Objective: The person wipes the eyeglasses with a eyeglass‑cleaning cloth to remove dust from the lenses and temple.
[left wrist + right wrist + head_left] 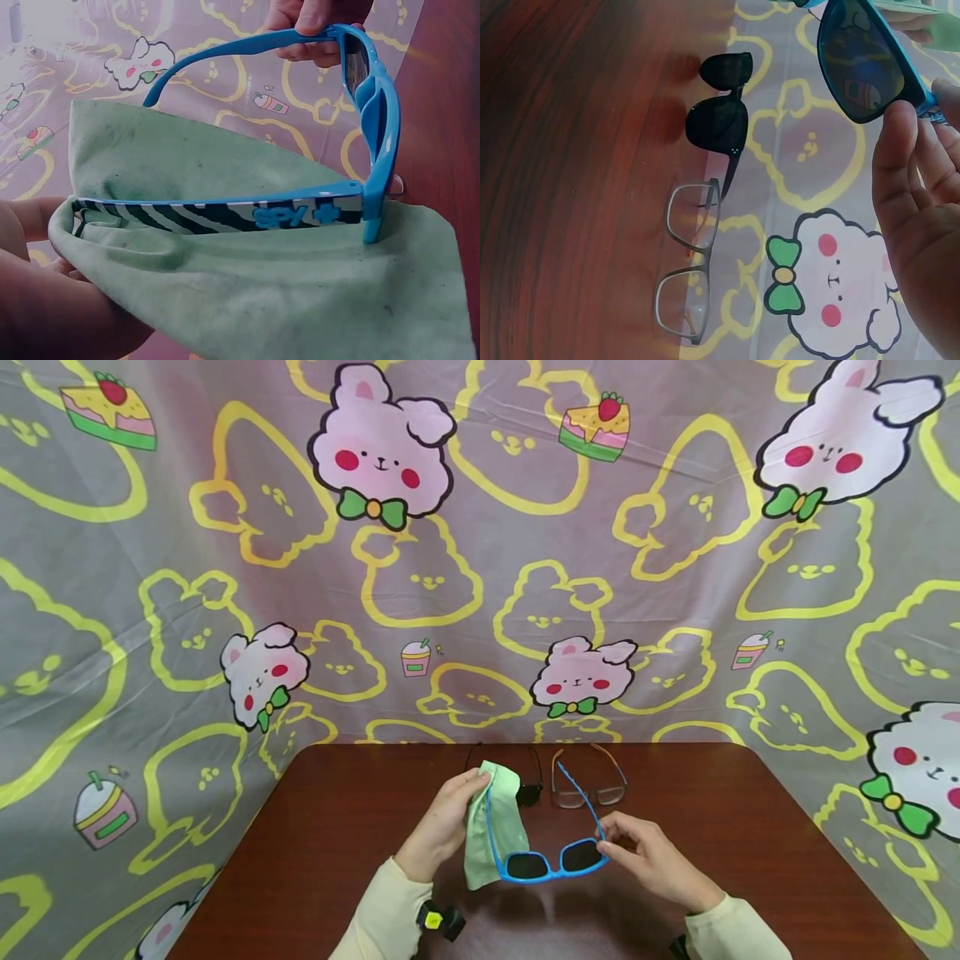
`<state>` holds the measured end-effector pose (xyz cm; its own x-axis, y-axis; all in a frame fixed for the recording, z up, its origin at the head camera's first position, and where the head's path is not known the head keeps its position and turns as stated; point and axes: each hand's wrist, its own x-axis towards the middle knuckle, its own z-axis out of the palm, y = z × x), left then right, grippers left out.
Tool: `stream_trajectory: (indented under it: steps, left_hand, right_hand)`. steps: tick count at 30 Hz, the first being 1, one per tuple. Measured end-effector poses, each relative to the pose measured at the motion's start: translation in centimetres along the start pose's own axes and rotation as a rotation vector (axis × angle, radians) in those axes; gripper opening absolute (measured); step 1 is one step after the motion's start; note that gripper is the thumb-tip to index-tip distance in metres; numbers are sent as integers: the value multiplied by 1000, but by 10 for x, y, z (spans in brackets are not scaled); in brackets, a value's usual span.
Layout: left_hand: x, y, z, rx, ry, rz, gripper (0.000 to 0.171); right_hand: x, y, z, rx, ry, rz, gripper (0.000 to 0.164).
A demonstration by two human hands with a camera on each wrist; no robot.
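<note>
Blue-framed sunglasses (555, 875) with dark lenses are held up over the table, arms unfolded and lenses toward the person. My left hand (441, 828) grips a light green cloth (498, 818), folded around the tip of one sunglasses arm. In the left wrist view that arm (225, 217) shows black and white stripes and raised blue "SPY" lettering; its tip is hidden in the cloth. The cloth's loose part hangs below it. My right hand (654, 858) pinches the frame near the other hinge, thumb at the lens edge in the right wrist view.
Behind the hands, black sunglasses (716, 124) and clear-lens eyeglasses (688, 217) with orange-brown arms lie side by side on the dark red-brown table (337, 827). A grey patterned curtain (465, 552) encloses the table's back and sides.
</note>
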<state>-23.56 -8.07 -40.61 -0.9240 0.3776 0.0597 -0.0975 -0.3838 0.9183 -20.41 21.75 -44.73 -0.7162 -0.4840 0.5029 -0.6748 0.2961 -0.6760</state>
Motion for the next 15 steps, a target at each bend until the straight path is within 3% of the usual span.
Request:
stream_trajectory:
  steps: [8,15]
  left_hand:
    - [0,2,1,3,24,42,12]
    - [2,3,-2,-9,118,120,13]
  right_hand:
    - [-3,7,-1,19,-18,29,15]
    - [-4,6,-1,12,-18,36,7]
